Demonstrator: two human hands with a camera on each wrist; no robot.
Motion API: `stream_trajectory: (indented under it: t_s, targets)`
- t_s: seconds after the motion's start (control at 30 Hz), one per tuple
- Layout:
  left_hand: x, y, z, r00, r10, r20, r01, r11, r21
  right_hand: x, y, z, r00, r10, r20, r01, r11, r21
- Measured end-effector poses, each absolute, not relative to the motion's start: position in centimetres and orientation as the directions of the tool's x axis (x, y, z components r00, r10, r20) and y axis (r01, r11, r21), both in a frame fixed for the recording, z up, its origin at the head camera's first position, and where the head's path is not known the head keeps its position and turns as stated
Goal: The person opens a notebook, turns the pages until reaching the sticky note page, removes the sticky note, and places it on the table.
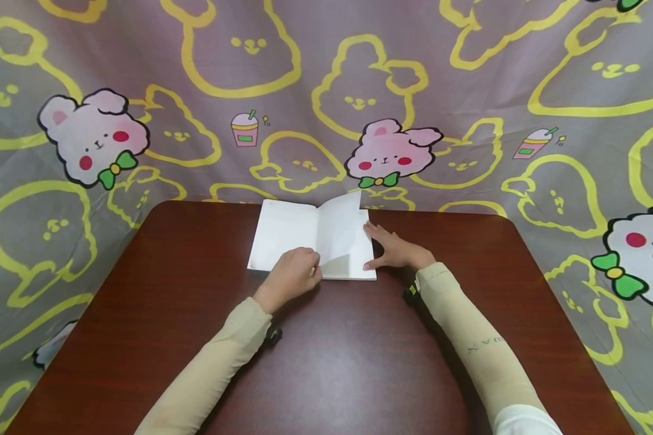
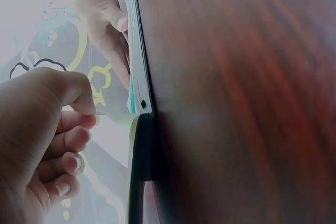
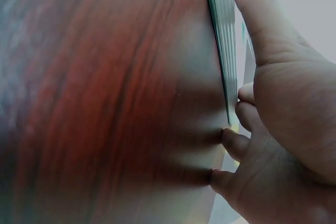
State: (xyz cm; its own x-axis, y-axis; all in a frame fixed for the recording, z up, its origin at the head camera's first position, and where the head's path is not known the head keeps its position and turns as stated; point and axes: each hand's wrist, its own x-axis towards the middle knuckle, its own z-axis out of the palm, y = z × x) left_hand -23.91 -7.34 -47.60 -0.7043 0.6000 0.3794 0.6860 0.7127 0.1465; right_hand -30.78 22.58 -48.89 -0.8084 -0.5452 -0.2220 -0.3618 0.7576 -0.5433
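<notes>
An open notebook (image 1: 283, 232) with blank white pages lies at the far side of the table. One page (image 1: 340, 223) stands raised near the middle, curving over the right half. My left hand (image 1: 291, 277) is at the notebook's near edge, its thumb and forefinger pinching the raised page's lower edge; the other fingers curl loosely in the left wrist view. At the right edge rests my right hand (image 1: 396, 249), fingers spread. Its thumb lies on the near right corner, and in the right wrist view some fingertips touch the table beside the page stack (image 3: 223, 30).
The dark reddish-brown table (image 1: 348, 356) has rounded far corners. Behind it hangs a grey-pink curtain (image 1: 299, 115) with yellow outlines and cartoon rabbits. A small black device sits under each wrist, below beige sleeves (image 1: 217, 356).
</notes>
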Motion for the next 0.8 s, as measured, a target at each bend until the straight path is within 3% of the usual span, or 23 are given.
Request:
stream_trajectory:
  t_s: [0.23, 0.43, 0.8]
  targets:
    - [-23.5, -6.9, -47.4, -0.715, 0.547, 0.434, 0.659, 0.735, 0.160, -30.7, 22.7, -48.8, -0.802, -0.553, -0.225, -0.370, 0.756, -0.539]
    - [-23.1, -6.7, -47.3, -0.718, 0.514, 0.470, 0.625, 0.773, 0.109, -30.8, 22.8, -49.0, -0.798, -0.559, -0.227, -0.372, 0.752, -0.544]
    - [-22.4, -6.6, -45.7, -0.689, 0.442, 0.575, 0.605, 0.787, 0.120, -30.8, 22.8, -49.1, -0.799, -0.558, -0.226, -0.364, 0.747, -0.557]
